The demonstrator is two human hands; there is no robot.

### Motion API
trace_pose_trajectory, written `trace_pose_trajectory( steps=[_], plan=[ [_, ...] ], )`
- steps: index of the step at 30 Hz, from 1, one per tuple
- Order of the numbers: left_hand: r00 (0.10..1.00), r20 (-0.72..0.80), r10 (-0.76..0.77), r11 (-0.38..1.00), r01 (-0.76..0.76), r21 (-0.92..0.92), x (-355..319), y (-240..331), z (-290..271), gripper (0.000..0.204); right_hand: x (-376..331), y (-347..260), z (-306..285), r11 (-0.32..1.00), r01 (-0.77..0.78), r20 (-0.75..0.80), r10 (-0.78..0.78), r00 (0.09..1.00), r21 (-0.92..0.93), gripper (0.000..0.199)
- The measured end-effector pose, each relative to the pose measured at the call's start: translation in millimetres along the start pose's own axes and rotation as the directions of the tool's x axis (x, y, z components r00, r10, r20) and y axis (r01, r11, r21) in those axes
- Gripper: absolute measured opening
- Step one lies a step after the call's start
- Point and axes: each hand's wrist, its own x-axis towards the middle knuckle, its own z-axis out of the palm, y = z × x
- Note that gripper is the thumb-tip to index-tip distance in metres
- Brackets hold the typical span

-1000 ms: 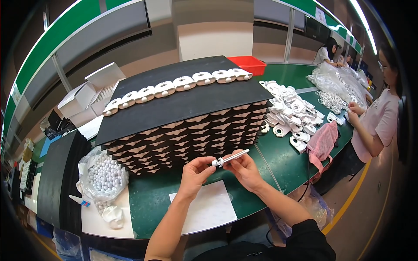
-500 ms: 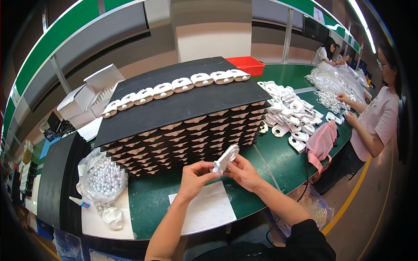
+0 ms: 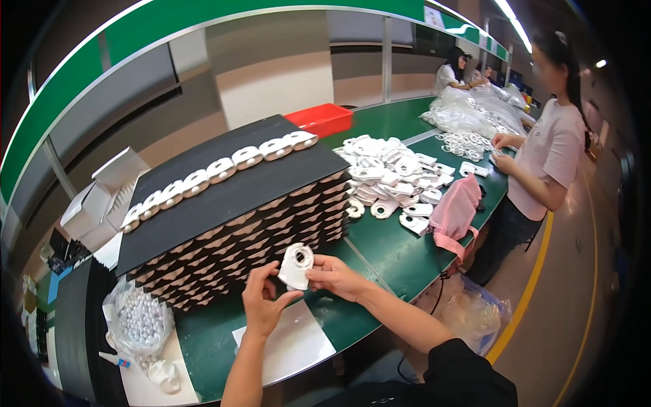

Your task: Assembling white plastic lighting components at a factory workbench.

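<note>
A flat white plastic part (image 3: 296,267) with a round hole through it is held up above the table, its holed face turned towards me. My right hand (image 3: 337,277) pinches its right edge between thumb and fingers. My left hand (image 3: 263,298) is curved round its lower left, fingertips at the side edge and thumb at the bottom end. Below the hands lies a white sheet (image 3: 288,342). Just beyond them rises a stack of black boards (image 3: 237,197) with white parts between the layers. A row of similar parts (image 3: 220,169) lies along the top board.
Loose white parts (image 3: 390,173) are heaped at right, beside a pink bag (image 3: 456,209). A bag of white balls (image 3: 140,319) and a small glue bottle (image 3: 114,359) sit at left. A red bin (image 3: 322,121) stands behind the stack. A co-worker (image 3: 546,149) handles white rings (image 3: 464,144).
The view has swung right. The white part has turned from nearly edge-on to show its holed face. My left hand's fingers have spread from a pinch into a wider curve round it.
</note>
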Motion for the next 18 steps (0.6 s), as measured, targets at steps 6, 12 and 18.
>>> trace_pose_trajectory(
  steps=[6, 12, 18],
  plan=[
    [0.819, 0.444, 0.365, 0.685, -0.559, 0.468, 7, 27, -4, 0.035, -2, -3, -15, 0.983, -0.156, -0.010, 0.157, 0.988, 0.095, 0.016],
    [0.599, 0.719, 0.352, 0.228, -0.800, 0.555, 14, 74, -26, 0.014, 1, -4, -8, 0.973, -0.177, 0.090, 0.165, 0.982, 0.151, 0.022],
    [0.753, 0.329, 0.570, 0.382, -0.597, 0.705, 31, 125, -130, 0.028, 2, 4, -21, 0.987, -0.047, -0.279, 0.089, 0.956, 0.153, 0.019]
  ],
)
